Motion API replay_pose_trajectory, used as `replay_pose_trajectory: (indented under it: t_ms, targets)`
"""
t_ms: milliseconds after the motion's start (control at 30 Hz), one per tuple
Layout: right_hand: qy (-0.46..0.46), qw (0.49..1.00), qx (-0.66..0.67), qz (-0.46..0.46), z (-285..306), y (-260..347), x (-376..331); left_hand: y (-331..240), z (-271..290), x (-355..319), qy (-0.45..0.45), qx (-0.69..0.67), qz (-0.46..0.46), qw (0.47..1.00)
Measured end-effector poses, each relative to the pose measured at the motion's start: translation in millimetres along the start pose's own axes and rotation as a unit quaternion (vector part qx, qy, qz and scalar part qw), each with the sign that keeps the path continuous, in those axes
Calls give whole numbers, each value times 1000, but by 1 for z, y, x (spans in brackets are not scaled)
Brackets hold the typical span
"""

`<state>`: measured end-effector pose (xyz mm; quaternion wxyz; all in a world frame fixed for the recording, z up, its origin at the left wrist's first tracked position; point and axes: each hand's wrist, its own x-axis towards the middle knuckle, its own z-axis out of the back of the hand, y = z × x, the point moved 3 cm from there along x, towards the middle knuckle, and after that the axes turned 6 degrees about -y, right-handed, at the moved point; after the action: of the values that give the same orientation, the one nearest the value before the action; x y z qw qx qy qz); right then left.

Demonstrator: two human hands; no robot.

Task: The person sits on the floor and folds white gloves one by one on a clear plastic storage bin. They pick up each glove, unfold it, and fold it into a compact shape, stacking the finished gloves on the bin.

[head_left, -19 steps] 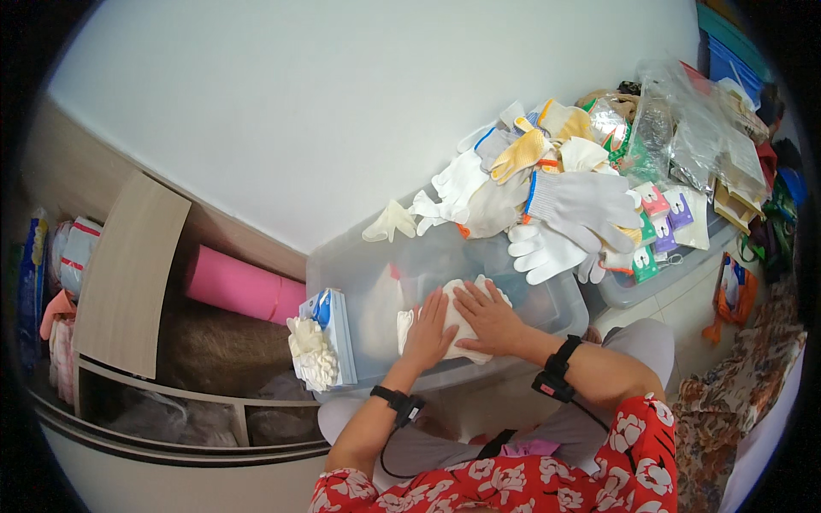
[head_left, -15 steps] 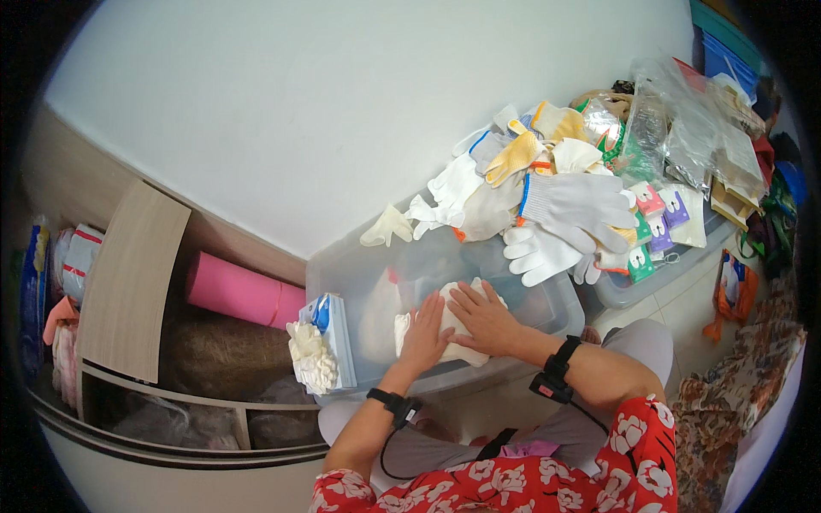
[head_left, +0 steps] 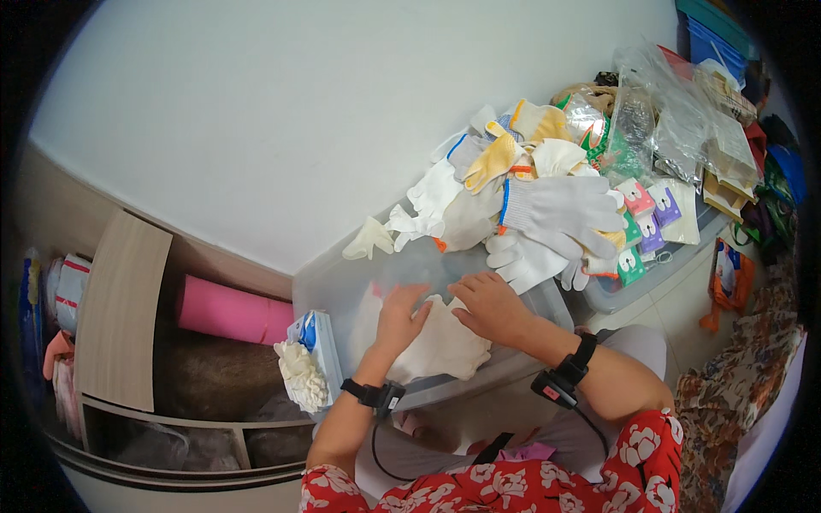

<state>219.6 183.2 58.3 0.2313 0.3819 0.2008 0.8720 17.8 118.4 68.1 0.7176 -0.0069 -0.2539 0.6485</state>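
Note:
A cream-white piece of soft fabric (head_left: 440, 350) lies spread on a large translucent plastic bin (head_left: 351, 282) in front of me. Whether it is a glove or a plain cloth, I cannot tell. My left hand (head_left: 400, 316) is over its left upper part, fingers stretched and slightly blurred, thumb apart. At the upper right edge is my right hand (head_left: 492, 308), its fingers bent and the thumb apart from them. Neither hand plainly grips the fabric. Beyond my right hand lies a heap of knitted work gloves (head_left: 556, 214), white, grey and yellow.
A blue-white box (head_left: 321, 342) and bundled cream gloves (head_left: 301, 376) stand at the bin's left end. Further left, a pink roll (head_left: 231, 309) lies in an open cabinet. Small coloured packs (head_left: 650, 231) and clear plastic bags (head_left: 676, 120) sit at the right.
The fabric was a compact bundle under both flat palms; now it lies wider. My hands have moved apart and lifted toward its far edge. The view has shifted slightly.

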Motion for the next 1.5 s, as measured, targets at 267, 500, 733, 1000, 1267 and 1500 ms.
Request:
replay_pose_trajectory:
  t_ms: [267,500,733,1000,1267,1500]
  targets:
    - [-5,1000,-21,-9,3,-9,15,19,0,55,-48,9,15,999]
    - [26,999,-28,-18,1,-16,25,41,-13,99,-68,-6,24,997]
    - [69,996,-31,-45,-6,-26,28,52,-34,126,-87,15,-4,996]
    - [52,997,-35,-38,-12,-34,31,68,-57,138,-96,30,-33,994]
    - [38,998,-37,-24,-14,-28,32,68,-26,129,-131,-24,93,987]
    - [9,998,-10,-66,-4,-20,44,37,25,109,-159,-115,133,972]
